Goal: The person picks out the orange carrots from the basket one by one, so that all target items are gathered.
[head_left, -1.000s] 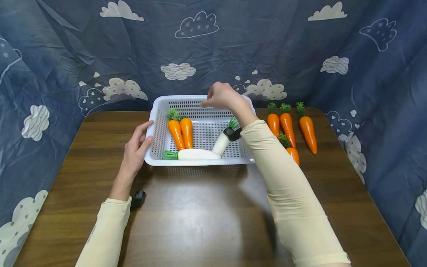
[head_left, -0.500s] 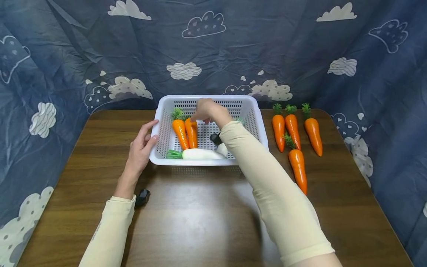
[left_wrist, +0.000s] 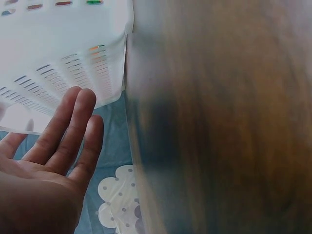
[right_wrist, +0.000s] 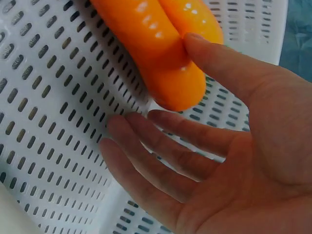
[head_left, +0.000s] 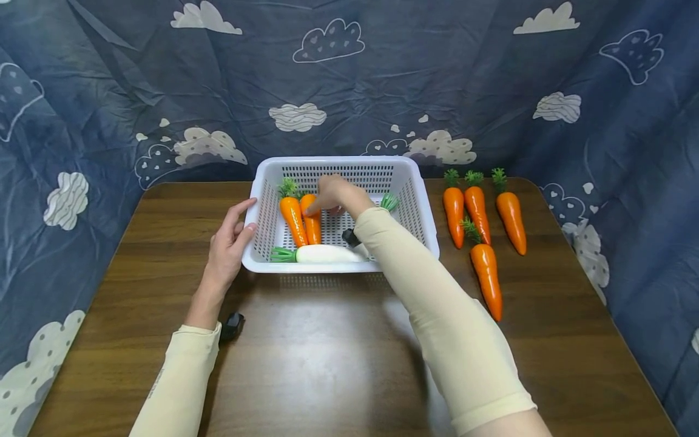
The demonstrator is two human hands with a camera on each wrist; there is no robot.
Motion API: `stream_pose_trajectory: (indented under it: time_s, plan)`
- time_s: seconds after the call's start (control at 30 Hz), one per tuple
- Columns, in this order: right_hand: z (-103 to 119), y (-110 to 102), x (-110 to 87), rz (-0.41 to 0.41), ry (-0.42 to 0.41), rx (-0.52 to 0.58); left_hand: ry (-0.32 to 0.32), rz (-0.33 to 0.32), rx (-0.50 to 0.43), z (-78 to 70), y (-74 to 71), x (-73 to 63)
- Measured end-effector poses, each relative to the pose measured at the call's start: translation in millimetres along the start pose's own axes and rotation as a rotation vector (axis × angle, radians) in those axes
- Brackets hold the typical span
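Note:
A white perforated plastic basket [head_left: 341,269] stands on the wooden table. My left hand [head_left: 225,246] touches its left side with straight fingers; the left wrist view shows those fingers [left_wrist: 73,129] against the outer wall. Inside the basket, two orange carrots [head_left: 293,220] lie side by side on the left. A white radish [head_left: 327,254] with green leaves lies along the front wall. Another radish's leaves [head_left: 389,202] show at the right, its body mostly hidden by my right arm. My right hand [head_left: 341,194] reaches in, its thumb touching the right-hand carrot [right_wrist: 168,68], the other fingers spread and extended below it.
Several more orange carrots [head_left: 486,279] lie on the table [head_left: 327,376] to the right of the basket. A dark blue cloth [head_left: 349,85] with cloud prints hangs behind and beside the table. A black device [head_left: 233,326] sits at my left wrist.
My right hand has come down and left from above the basket's back rim to the right-hand carrot inside. The left hand stays at the basket's left side.

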State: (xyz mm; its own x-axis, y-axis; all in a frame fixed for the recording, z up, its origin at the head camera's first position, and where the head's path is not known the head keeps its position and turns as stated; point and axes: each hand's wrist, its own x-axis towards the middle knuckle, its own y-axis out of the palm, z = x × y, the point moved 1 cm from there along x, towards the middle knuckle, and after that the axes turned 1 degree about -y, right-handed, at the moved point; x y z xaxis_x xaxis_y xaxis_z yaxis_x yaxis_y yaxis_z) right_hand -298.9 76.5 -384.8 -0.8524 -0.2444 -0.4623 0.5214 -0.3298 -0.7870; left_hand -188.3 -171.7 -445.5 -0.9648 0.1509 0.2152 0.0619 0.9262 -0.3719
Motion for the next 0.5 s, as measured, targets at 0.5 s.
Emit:
stream_pose_trajectory:
  time_s: [0.5]
  plan:
    - [8.8,7.4,0.3,0.002,0.021,0.088,0.029,-0.024,-0.018,0.0,1.2,1.0]
